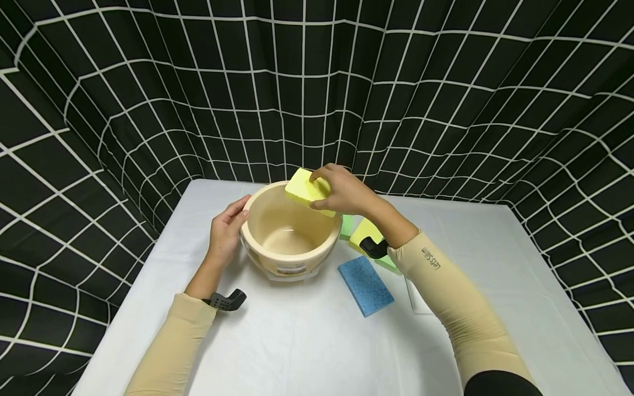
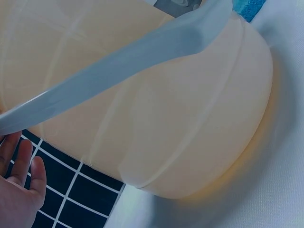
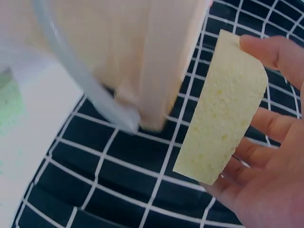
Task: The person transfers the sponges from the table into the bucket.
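A cream plastic bucket (image 1: 289, 256) stands upright on the table, its pale handle (image 2: 142, 52) hanging down at the front. My left hand (image 1: 227, 228) holds the bucket's left rim, thumb on the rim and fingers along the outside; the left wrist view shows only some of those fingers. Over the bucket's back right rim, my right hand (image 1: 344, 190) grips a yellow sponge (image 1: 303, 187) between thumb and fingers. In the right wrist view the sponge (image 3: 223, 109) is a thick block tilted beside the bucket wall.
A blue sponge (image 1: 365, 286) lies right of the bucket. Behind it are another yellow sponge (image 1: 364, 234) and green sponges (image 1: 346, 226), partly under my right arm. A clear flat item (image 1: 418, 300) shows beside my right sleeve. A black gridded curtain (image 1: 317, 82) surrounds the white table (image 1: 297, 352).
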A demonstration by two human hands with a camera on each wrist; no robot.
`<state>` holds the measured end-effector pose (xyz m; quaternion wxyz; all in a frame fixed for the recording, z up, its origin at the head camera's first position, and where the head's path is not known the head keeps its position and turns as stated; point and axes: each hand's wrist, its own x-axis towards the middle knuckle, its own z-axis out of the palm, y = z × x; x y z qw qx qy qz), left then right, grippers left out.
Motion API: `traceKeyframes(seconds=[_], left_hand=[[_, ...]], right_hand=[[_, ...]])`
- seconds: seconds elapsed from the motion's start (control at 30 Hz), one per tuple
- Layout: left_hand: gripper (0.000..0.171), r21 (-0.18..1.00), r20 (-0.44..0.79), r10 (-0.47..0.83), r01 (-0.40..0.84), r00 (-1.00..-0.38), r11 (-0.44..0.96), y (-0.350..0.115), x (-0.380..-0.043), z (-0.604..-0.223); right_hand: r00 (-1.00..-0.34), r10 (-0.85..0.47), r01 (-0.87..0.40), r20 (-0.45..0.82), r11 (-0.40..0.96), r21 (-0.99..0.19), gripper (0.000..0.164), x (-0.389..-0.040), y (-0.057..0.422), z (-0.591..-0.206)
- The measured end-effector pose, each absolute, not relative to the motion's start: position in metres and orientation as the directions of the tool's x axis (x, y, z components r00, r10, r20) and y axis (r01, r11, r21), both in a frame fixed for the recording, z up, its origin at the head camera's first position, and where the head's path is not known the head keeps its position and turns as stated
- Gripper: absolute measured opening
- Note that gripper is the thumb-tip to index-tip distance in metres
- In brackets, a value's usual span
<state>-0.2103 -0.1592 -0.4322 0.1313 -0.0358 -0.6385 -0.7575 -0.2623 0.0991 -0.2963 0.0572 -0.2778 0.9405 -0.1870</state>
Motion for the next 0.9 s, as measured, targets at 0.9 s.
traceKeyframes(seconds=[0.9], left_hand=[[0.038, 0.968, 0.203, -0.152, 0.222, -0.967, -0.120, -0.159, -0.210, -0.431]], right_hand=[[-0.723, -0.691, -0.644, 0.000, 0.675, -0.361, 0.053, -0.246, 0.063, -0.338]])
